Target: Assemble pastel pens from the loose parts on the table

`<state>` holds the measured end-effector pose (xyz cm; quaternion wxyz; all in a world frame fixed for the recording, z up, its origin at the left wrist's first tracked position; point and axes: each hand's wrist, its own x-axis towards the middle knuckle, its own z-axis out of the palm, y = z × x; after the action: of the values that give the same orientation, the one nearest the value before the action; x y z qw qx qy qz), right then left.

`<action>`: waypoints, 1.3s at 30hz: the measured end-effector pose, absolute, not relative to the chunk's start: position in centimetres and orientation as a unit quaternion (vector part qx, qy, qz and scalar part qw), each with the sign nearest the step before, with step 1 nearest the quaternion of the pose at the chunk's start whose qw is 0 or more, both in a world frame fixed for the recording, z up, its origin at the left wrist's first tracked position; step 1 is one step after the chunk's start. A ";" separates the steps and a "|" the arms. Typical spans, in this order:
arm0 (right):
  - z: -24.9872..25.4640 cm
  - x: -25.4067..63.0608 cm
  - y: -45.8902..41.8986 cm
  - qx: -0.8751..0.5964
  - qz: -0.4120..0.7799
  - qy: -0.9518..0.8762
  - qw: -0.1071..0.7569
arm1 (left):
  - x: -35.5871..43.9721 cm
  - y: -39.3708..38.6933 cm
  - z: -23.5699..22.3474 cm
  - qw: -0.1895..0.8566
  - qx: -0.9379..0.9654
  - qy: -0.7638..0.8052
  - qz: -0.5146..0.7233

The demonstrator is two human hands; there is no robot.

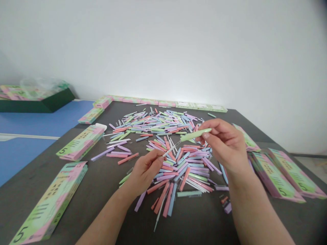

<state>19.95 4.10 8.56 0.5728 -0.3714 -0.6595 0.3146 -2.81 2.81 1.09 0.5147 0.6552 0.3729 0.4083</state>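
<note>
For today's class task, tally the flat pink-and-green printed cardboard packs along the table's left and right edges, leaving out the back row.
Pink-and-green cardboard packs on the left edge: 4
Pink-and-green cardboard packs on the right edge: 3
Total: 7

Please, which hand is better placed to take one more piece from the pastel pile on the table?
Probably the left hand: it sits low, close beside the pile, and holds only a thin white rod. The right hand is raised, gripping a green pen barrel.
</note>
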 end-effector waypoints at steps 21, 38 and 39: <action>7.4 19.2 4.6 -0.411 0.315 -0.781 0.348 | -3.2 3.0 2.2 0.256 0.810 0.440 0.291; 5.0 19.4 4.0 -0.434 0.377 -0.742 0.344 | -3.4 3.3 2.1 0.055 0.873 0.386 0.293; 4.7 19.4 3.9 -0.436 0.381 -0.736 0.351 | -3.3 3.3 2.1 0.049 0.875 0.384 0.292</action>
<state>19.37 3.86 4.70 0.3508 -0.4362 -0.7357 0.3813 -3.29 3.31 2.06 0.0491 0.8748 0.3838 0.2916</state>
